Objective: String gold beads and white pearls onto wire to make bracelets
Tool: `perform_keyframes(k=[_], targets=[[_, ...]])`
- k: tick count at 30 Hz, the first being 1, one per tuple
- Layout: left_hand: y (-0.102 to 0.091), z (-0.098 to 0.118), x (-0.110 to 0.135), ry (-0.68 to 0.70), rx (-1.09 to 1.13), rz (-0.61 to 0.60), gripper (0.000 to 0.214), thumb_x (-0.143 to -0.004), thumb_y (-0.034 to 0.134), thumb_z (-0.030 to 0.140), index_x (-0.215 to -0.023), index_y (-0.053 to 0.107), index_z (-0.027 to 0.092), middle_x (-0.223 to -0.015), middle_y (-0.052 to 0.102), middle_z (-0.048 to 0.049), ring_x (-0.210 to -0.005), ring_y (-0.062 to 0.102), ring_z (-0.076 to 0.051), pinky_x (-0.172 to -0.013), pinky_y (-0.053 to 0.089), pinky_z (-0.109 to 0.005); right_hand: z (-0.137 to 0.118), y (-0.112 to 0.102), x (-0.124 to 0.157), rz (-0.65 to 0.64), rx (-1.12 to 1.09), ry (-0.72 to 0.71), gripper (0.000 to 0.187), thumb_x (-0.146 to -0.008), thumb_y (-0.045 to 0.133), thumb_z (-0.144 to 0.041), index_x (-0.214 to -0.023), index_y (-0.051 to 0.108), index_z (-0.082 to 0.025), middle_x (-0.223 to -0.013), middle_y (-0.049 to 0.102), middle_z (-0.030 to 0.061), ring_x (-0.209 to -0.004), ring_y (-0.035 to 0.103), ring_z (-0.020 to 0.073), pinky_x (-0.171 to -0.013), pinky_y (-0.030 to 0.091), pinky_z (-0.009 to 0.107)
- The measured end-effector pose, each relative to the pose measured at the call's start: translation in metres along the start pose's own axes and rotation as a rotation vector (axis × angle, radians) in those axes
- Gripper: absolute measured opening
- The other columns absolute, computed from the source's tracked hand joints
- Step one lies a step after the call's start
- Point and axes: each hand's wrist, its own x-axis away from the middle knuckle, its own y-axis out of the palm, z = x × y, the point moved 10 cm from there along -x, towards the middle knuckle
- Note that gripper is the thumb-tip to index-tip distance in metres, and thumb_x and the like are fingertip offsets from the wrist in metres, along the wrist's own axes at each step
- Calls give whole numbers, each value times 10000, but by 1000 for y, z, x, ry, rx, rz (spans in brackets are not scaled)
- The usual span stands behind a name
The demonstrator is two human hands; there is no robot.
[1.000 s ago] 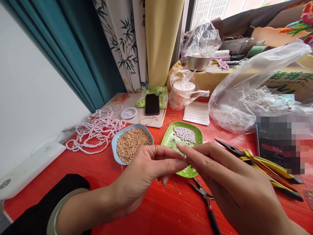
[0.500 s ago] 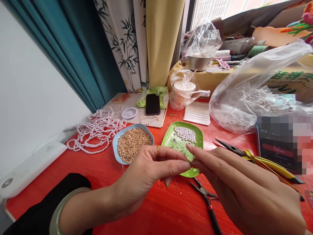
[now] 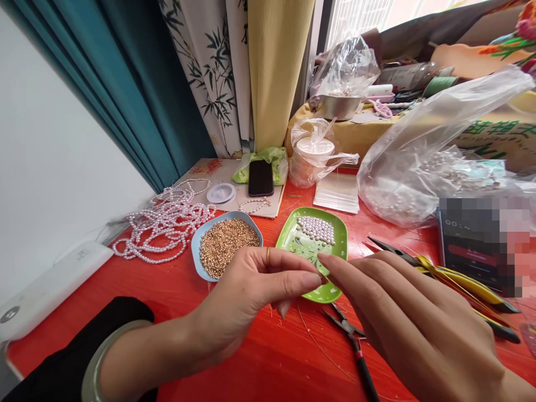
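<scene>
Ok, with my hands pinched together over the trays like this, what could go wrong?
Whatever the left hand and right hand pinch is too small to see; dropped, it might vanish on the cluttered red table. A sleeve could tip the blue dish of gold beads. The pliers lie under the right hand and could snag it.

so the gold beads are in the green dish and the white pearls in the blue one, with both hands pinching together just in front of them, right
Not quite: the dishes are swapped. The head view shows the gold beads in the blue dish and the white pearls in the green dish. The left hand and right hand do pinch together just in front of them.
</scene>
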Motion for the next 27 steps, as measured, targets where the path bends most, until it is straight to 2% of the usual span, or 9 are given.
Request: perform_keyframes(k=[3, 10, 16, 23, 27], targets=[[1, -2, 1, -24, 10, -15, 17, -655, 709, 226, -642, 714, 217, -613, 615, 22, -540, 439, -64, -504, 330, -196, -2, 1, 0, -11, -8, -15, 347, -875, 346, -76, -1180, 508, -98, -700, 653, 98, -649, 580, 229, -537, 454, 332], [-1, -1, 2, -17, 14, -13, 5, -642, 717, 223, -640, 713, 223, -643, 633, 13, -571, 475, -80, -517, 349, -206, 4, -1, -6, -48, -127, 37, 297, -889, 355, -81, -1138, 510, -131, -704, 647, 84, -629, 565, 203, -531, 456, 314], [-4, 5, 0, 36, -12, 13, 12, -650, 713, 199, -641, 707, 202, -557, 598, 29, -513, 441, -59, -476, 341, -176, 4, -7, -6, -20, -145, 8, 276, -908, 350, -86, -1129, 515, -93, -681, 639, 92, -652, 580, 213, -544, 457, 318], [-3, 10, 0, 62, -13, -9, 41, -674, 711, 175, -637, 708, 192, -493, 571, 56, -465, 423, -26, -454, 343, -129, 1, -7, -6, -41, -59, 7, 281, -922, 334, -96, -1134, 519, -86, -752, 654, 76, -715, 607, 186, -596, 479, 290], [-5, 11, 0, 63, -37, -3, 29, -680, 711, 184, -653, 715, 194, -494, 575, 56, -464, 427, -24, -445, 338, -124, -3, -14, -4, 50, 13, -37, 308, -921, 324, -104, -1131, 546, -64, -746, 658, 90, -713, 604, 190, -606, 489, 291]])
